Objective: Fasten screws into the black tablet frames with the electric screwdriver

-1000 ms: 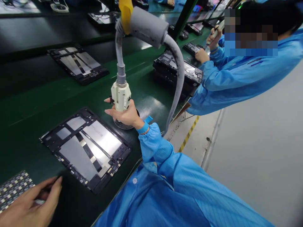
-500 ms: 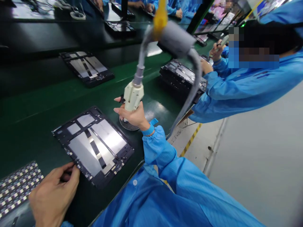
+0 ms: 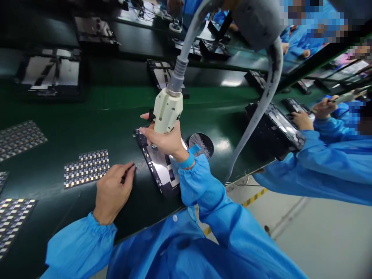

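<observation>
My right hand (image 3: 167,139) is wrapped around a cream electric screwdriver (image 3: 168,108), held upright with a grey hose at its top. The tool is over an open tablet-like device (image 3: 162,170) with silver panels and a dark frame, which my wrist and sleeve partly cover. Whether the driver tip touches it is hard to see. To the left of the device, my left hand (image 3: 114,190) is closed in a pinch, its fingertips around a small dark piece too small to name. Beside it lies a dark sheet (image 3: 87,166) with rows of pale squares.
A round perforated dish (image 3: 201,145) sits right of the device. More patterned sheets (image 3: 14,221) lie at left. Similar devices (image 3: 52,73) rest toward the back, and a stack (image 3: 276,128) stands at right. A co-worker's hands (image 3: 322,108) work beyond it.
My left hand has left the device's edge and now pinches above the table. The screwdriver has come from beside the round dish to over the device. The view has shifted left.
</observation>
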`<state>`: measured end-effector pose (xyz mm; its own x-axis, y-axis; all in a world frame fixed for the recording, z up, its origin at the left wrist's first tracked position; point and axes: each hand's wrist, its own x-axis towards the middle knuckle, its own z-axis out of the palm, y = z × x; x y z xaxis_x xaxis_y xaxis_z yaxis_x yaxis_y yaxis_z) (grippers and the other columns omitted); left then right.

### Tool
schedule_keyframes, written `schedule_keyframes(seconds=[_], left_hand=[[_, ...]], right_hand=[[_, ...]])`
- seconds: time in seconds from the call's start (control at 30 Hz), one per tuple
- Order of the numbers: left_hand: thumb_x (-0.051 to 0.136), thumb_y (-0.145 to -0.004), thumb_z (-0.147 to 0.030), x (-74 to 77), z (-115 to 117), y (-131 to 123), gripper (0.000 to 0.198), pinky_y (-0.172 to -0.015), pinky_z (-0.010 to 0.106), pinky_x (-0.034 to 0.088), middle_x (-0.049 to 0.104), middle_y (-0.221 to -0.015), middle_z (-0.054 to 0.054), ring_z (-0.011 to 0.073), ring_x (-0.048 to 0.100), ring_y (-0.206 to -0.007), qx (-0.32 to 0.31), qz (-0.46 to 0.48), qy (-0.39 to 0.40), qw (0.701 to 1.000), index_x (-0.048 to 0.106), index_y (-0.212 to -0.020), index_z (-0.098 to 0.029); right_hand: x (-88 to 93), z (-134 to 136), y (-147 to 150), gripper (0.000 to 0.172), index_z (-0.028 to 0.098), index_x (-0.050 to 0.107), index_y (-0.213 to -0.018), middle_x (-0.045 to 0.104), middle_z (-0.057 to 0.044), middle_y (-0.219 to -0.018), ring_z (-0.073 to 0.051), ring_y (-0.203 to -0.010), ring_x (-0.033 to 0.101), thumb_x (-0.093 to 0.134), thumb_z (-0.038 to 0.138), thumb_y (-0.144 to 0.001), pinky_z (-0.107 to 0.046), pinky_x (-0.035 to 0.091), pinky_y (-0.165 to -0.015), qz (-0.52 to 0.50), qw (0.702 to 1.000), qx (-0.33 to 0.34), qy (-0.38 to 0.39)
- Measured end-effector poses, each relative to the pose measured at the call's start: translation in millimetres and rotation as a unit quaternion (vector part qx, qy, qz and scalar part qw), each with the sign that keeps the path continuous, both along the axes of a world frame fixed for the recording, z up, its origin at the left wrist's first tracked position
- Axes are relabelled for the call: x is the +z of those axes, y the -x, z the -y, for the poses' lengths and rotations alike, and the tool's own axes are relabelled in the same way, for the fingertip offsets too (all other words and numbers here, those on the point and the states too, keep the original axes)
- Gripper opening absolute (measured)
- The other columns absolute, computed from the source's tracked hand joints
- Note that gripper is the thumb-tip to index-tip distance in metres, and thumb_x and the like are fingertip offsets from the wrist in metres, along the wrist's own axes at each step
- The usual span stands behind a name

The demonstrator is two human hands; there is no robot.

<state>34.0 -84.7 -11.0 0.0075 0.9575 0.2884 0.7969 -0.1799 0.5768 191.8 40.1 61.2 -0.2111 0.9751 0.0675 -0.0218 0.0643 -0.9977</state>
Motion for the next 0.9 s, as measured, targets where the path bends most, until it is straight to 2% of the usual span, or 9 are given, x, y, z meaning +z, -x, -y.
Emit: schedule_keyframes(seconds=[0.1,0.2,0.43,0.67,0.9], left_hand=[[0.053,-0.097,-0.022,-3.7,5.4,-1.0,0.018,-0.085,0.027,0.051,0.072,-0.102,0.006,0.0174,0.069,-0.091,-0.043,0.009,-0.03,0.999,0.068,-0.105,-0.015],[0.051,-0.098,-0.022,-7.6,7.8,-6.7,0.017,-0.085,0.027,0.052,0.073,-0.102,0.005,0.0176,0.069,-0.09,-0.073,0.007,-0.034,0.997,0.066,-0.107,-0.017],[0.053,-0.097,-0.021,-11.7,6.7,-8.0,0.015,-0.083,0.026,0.052,0.073,-0.098,0.003,0.017,0.07,-0.087,-0.08,0.006,-0.043,0.996,0.065,-0.106,-0.016],[0.052,-0.098,-0.021,-8.8,6.5,-8.0,0.016,-0.084,0.026,0.053,0.073,-0.098,0.004,0.0171,0.07,-0.086,-0.082,0.014,-0.041,0.996,0.065,-0.105,-0.016],[0.052,-0.097,-0.019,-6.3,9.8,-7.3,0.018,-0.081,0.024,0.055,0.074,-0.097,0.003,0.0159,0.071,-0.084,-0.073,0.041,-0.034,0.996,0.065,-0.11,-0.017]], right_hand=[[-5.4,3.0,7.3,0.037,0.015,0.066,-0.104,0.057,0.006,-0.053,-0.012,-0.05,0.056,0.078,0.036,-0.076,-0.028,0.054,-0.059,-0.002,1.0,0.009,0.001],[-7.4,4.9,15.6,0.039,0.016,0.066,-0.106,0.055,0.006,-0.055,-0.012,-0.05,0.055,0.077,0.04,-0.077,-0.03,0.057,-0.062,0.008,1.0,0.017,0.001],[-10.0,2.9,23.8,0.041,0.016,0.066,-0.104,0.057,0.004,-0.057,-0.014,-0.054,0.058,0.078,0.045,-0.077,-0.037,0.061,-0.076,0.035,0.999,0.023,0.002],[-14.3,1.9,25.4,0.033,0.017,0.064,-0.097,0.057,0.004,-0.058,-0.014,-0.053,0.058,0.077,0.041,-0.078,-0.035,0.061,-0.073,0.013,1.0,0.024,-0.003],[-20.3,1.2,26.4,0.035,0.016,0.065,-0.102,0.056,0.006,-0.056,-0.012,-0.052,0.056,0.077,0.037,-0.078,-0.034,0.06,-0.074,0.005,0.999,0.032,-0.007]])
